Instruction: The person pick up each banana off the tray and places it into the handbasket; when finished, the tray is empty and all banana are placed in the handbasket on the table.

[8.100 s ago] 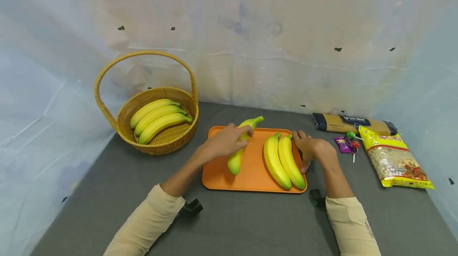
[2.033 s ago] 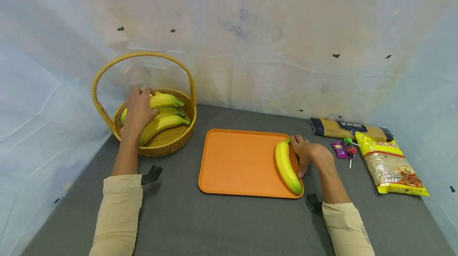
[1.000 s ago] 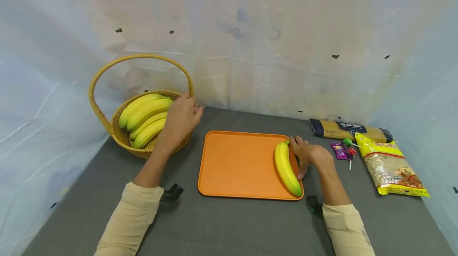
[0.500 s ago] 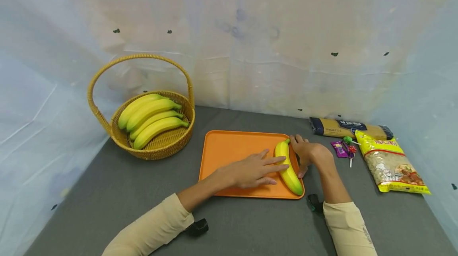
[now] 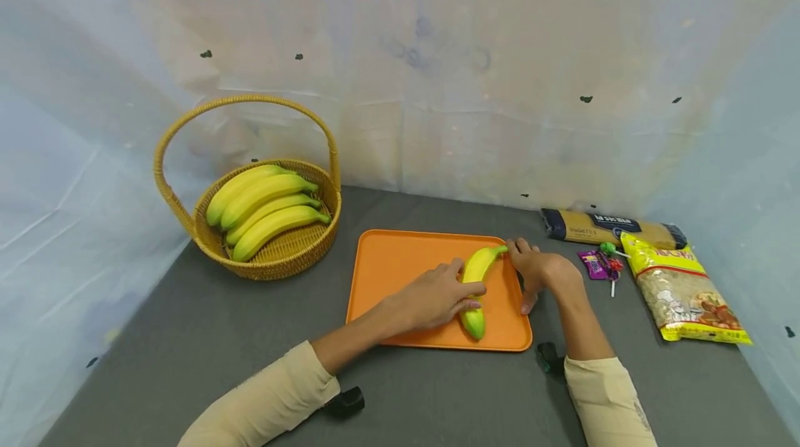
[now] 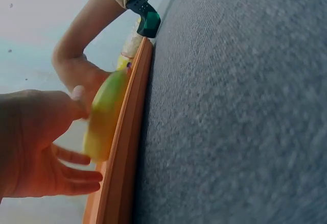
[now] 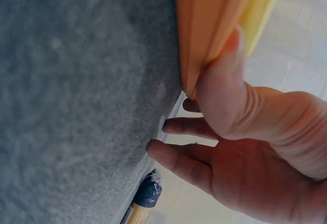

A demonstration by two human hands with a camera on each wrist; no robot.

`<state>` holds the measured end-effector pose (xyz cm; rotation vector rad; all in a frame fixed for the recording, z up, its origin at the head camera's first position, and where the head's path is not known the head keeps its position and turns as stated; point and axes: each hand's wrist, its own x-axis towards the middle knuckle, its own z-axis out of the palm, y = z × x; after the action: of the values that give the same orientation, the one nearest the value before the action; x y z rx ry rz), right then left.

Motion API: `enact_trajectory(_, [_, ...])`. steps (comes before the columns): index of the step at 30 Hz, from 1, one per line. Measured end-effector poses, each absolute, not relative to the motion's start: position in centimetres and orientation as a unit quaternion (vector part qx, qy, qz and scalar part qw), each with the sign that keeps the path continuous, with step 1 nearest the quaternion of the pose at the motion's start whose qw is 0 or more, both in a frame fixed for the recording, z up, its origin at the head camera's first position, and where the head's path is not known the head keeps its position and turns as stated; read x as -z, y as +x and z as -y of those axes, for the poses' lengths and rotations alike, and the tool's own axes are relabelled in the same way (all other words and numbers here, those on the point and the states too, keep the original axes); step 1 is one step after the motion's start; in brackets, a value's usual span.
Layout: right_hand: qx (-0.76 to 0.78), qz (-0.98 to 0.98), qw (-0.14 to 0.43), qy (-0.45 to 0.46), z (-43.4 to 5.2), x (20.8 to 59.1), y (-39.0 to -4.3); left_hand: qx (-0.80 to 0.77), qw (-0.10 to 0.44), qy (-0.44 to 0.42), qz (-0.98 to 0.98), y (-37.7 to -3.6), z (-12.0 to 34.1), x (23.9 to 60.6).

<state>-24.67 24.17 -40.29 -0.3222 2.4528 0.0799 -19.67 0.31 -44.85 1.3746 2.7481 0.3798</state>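
On the orange tray (image 5: 400,252), a yellow banana with green tips (image 5: 477,266) lies slanted. My left hand (image 5: 431,294) pinches it over its lower middle, thumb toward the near end. In the left wrist view the banana (image 6: 106,112) sits between the thumb and the fingers of the left hand (image 6: 41,142), slightly blurred. My right hand (image 5: 534,270) rests at the tray's right edge. Its thumb presses the tray wall (image 7: 204,20) in the right wrist view, and the other fingers of the right hand (image 7: 245,152) reach out fairly straight past the corner.
A wicker basket (image 5: 281,270) with a tall handle stands at the left, holding several bananas (image 5: 262,197). Right of the tray lie a spaghetti pack (image 5: 600,228), a purple candy packet (image 5: 592,264), lollipops (image 5: 614,264) and a yellow food bag (image 5: 687,287).
Bananas moved from tray to basket. My left hand left the basket, reached over the tray and took hold of the last banana, shifting it left off the right edge. The right hand stayed put.
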Motion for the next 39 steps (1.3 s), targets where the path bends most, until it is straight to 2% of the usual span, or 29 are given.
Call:
enact_trajectory(6, [-0.001,-0.937,0.329,-0.118,-24.2,40.0,-24.7,-0.099,-0.03,0.371,-0.923,-20.3,0.3,45.1])
enact_trajectory(14, [-0.006,-0.937,0.328,-0.122,-23.9,40.0,-24.6,-0.175,0.029,0.304,-0.936,-21.0,2.2,43.1])
enact_trajectory(18, [-0.001,-0.936,0.333,-0.115,-23.8,40.1,-24.5,-0.21,0.024,0.285,-0.935,-21.5,4.2,40.7])
enact_trajectory(25, [-0.003,-0.936,0.331,-0.117,-23.9,40.0,-24.4,-0.227,-0.01,0.206,-0.952,-22.6,10.3,34.7])
enact_trajectory(29, [-0.004,-0.935,0.335,-0.115,-24.0,39.9,-24.5,-0.218,-0.035,0.162,-0.962,-23.2,15.1,32.7])
enact_trajectory(36, [-0.001,-0.935,0.336,-0.113,-24.2,39.9,-24.5,-0.2,-0.076,0.084,-0.973,-24.6,21.8,32.5])
enact_trajectory(39, [0.003,-0.934,0.34,-0.108,-24.2,40.0,-24.6,-0.176,-0.051,0.056,-0.981,-25.3,23.8,33.4])
